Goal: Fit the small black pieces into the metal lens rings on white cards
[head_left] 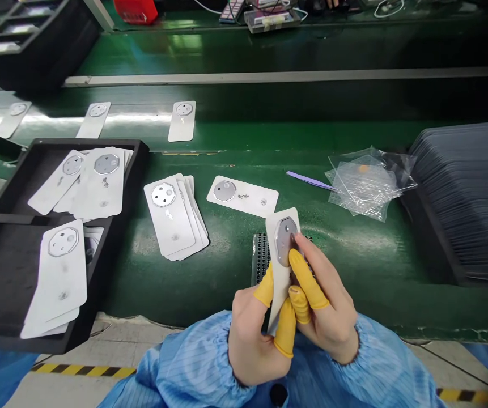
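A white phone back cover (283,279) with a grey octagonal camera plate (284,242) is tilted upright near the bench's front edge. My left hand (255,340) grips its lower part, thumb on one side and a yellow-cotted finger on the other. My right hand (326,306) closes at the cover's right edge, its bare index fingertip on the camera plate and yellow finger cots on other digits. Behind the cover, a black perforated sheet (261,258) is partly hidden. Another phone cover (244,195) lies just beyond, and a stack of covers (175,221) lies to the left.
Black trays (139,170) with several covers stand at left. Covers (182,127) lie in a row on the green surface beyond. Clear plastic film (365,184) and purple tweezers (309,180) lie right of centre. A rack of thin sheets (473,198) stands far right.
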`<move>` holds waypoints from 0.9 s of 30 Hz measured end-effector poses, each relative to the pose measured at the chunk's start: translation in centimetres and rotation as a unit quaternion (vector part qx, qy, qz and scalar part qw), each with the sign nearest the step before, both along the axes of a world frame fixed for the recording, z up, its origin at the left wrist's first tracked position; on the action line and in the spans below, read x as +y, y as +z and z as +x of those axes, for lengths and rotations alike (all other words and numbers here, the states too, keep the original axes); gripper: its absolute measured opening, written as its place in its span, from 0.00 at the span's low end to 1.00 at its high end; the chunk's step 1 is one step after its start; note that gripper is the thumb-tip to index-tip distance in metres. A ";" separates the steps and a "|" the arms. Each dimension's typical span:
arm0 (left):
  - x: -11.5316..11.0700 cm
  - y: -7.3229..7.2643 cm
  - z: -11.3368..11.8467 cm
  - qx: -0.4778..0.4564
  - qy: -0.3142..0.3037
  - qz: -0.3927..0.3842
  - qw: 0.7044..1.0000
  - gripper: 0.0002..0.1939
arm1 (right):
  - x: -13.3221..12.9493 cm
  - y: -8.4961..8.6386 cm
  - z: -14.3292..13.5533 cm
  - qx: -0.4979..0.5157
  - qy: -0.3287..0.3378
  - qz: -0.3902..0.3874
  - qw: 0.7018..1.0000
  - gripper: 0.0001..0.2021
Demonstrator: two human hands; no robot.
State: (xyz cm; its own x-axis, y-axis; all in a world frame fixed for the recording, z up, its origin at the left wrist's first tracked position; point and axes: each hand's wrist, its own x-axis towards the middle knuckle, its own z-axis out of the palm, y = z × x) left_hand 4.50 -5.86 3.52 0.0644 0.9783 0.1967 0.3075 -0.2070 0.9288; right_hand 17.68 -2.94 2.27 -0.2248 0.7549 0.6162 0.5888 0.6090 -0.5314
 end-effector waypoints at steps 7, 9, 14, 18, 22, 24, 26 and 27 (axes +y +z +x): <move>2.8 -0.1 -1.5 -0.232 0.045 -0.189 0.953 0.37 | 0.8 -1.6 1.0 0.065 0.014 -0.106 0.992 0.25; 3.7 -0.5 -4.0 -0.233 0.108 -0.151 0.955 0.46 | 0.5 -2.7 1.7 0.023 -0.007 -0.154 0.988 0.27; 3.5 -2.4 -9.6 -0.120 0.193 -0.201 0.953 0.22 | -0.2 -5.7 3.0 -0.087 0.037 -0.163 0.982 0.17; 3.3 -2.7 -7.6 -0.082 0.146 -0.256 0.952 0.18 | 0.3 -5.4 3.6 -0.013 0.021 -0.130 0.991 0.17; 3.8 -2.0 -3.5 -0.134 0.009 -0.290 0.948 0.20 | 1.1 -3.4 4.4 -0.049 0.047 -0.088 0.994 0.21; 4.0 -1.9 -2.4 -0.164 -0.027 -0.327 0.930 0.19 | 1.5 -2.6 4.8 -0.102 0.074 -0.087 0.988 0.22; 4.0 -2.1 -1.9 -0.186 -0.010 -0.360 0.914 0.20 | 1.9 -2.1 5.0 -0.131 0.087 -0.094 0.983 0.22; 3.9 -2.2 -1.8 -0.194 0.005 -0.370 0.908 0.21 | 2.0 -1.9 5.0 -0.127 0.086 -0.096 0.984 0.21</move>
State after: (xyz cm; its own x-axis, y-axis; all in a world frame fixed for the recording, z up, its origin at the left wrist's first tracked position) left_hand 2.70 -1.92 1.31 0.1208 0.8517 -0.5099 -0.0750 0.5200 0.8509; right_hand 22.68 -0.96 0.37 -0.4875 0.7888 0.3742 0.6139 0.6145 -0.4956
